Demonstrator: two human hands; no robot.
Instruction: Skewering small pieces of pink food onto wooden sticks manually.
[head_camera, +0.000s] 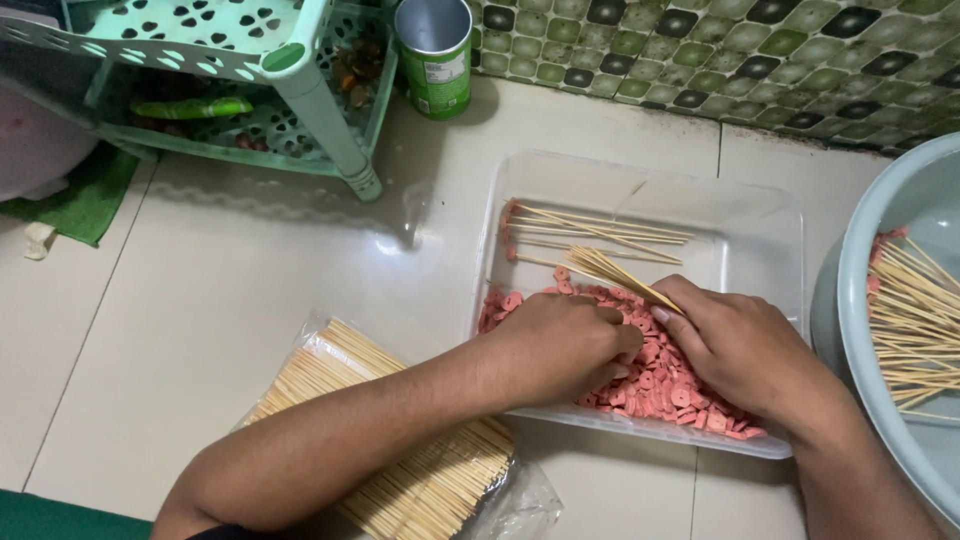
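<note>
Left hand (560, 345) fingers pinch pink sausage slices (665, 385) in clear plastic tray (745, 215); right hand (745, 350) grasps thin bamboo skewers (610, 270)

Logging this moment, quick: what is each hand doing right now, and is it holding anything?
Left hand: curled shut, fingers down in the sausage slices; what it grips is hidden.
Right hand: shut on a bunch of skewers.

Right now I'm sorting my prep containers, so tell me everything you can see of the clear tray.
The clear tray is a shallow rectangular plastic container with rounded corners, lying flat on the pale tiled floor. Pink sausage slices fill its near side; a few loaded skewers lie at its far side. The left hand and right hand both reach into it.
</note>
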